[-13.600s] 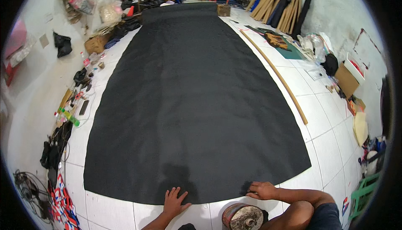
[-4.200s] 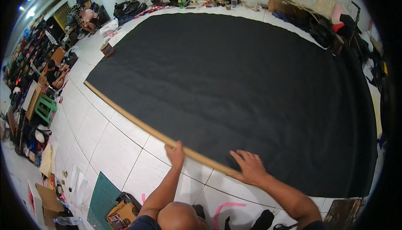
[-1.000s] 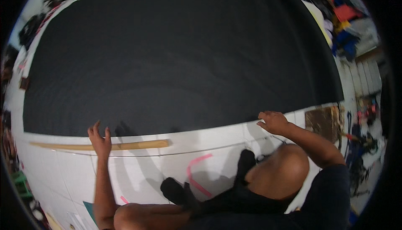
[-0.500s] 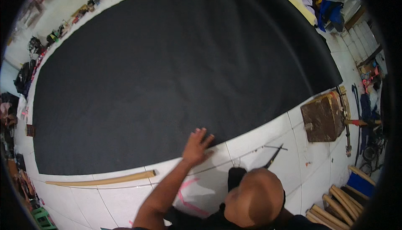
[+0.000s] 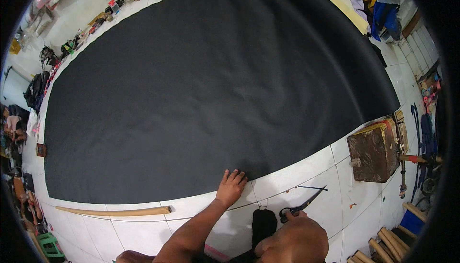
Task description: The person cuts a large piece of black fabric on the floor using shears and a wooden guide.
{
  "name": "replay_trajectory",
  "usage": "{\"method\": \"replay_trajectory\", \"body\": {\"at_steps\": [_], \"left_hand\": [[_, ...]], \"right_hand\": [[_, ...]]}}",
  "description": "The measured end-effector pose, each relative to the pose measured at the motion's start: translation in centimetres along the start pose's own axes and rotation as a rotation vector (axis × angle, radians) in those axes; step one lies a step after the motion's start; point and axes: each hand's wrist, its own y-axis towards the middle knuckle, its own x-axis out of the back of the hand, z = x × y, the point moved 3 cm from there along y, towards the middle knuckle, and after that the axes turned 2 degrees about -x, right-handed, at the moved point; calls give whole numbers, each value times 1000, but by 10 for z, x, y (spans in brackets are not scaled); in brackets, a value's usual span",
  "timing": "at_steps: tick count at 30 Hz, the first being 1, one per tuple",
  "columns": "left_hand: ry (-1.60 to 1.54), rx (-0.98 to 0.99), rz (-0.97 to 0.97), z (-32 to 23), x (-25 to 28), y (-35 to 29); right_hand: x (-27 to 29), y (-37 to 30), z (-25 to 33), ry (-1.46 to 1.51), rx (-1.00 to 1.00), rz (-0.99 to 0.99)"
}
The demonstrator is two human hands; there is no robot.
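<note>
A wide black sheet [image 5: 191, 95] of smooth, leather-like material is spread over the white tiled floor. My left hand [image 5: 231, 186] lies palm down at its near edge, the fingers slightly apart and stretched onto the sheet. To the right, on the floor side of that edge, are black scissors [image 5: 314, 197], their blades slanting up to the right. Fingers of my right hand [image 5: 289, 215] are at the scissors' handles; most of that hand is hidden behind a bent knee [image 5: 302, 239]. A thin dark pencil-like stick [image 5: 314, 188] lies by the blade tips.
A brown taped block [image 5: 373, 155] stands by the sheet's right corner, with a hammer [image 5: 419, 159] beside it. A long cardboard tube [image 5: 115, 212] lies along the near edge. Several rolls [image 5: 390, 241] are at lower right, a green stool [image 5: 49, 245] at lower left. Clutter lines the walls.
The view has shifted, so the sheet and block appear lower. The scissors' handles and fingers at them have come out from behind the knee, and the blades slant flatter. My left hand stays on the sheet's edge.
</note>
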Motion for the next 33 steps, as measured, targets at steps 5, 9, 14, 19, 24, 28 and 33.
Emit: {"method": "replay_trajectory", "body": {"at_steps": [5,9,14,19,24,28,33], "left_hand": [[-32,38,-80,-12,-4,4],[-122,95,-59,-14,-1,11],[-84,93,-45,-16,0,13],[-218,183,-136,-17,9,16],[-221,179,-125,-18,8,16],[-312,194,-194,-21,14,17],[-360,224,-241,-19,13,16]], "right_hand": [[-23,-23,-45,63,64,-3],[-29,-27,-58,115,169,21],[-48,-13,-58,208,399,110],[-40,-18,-13,192,481,367],[-7,-51,36,366,291,612],[-22,-27,59,296,312,629],[-43,-28,72,432,285,640]]}}
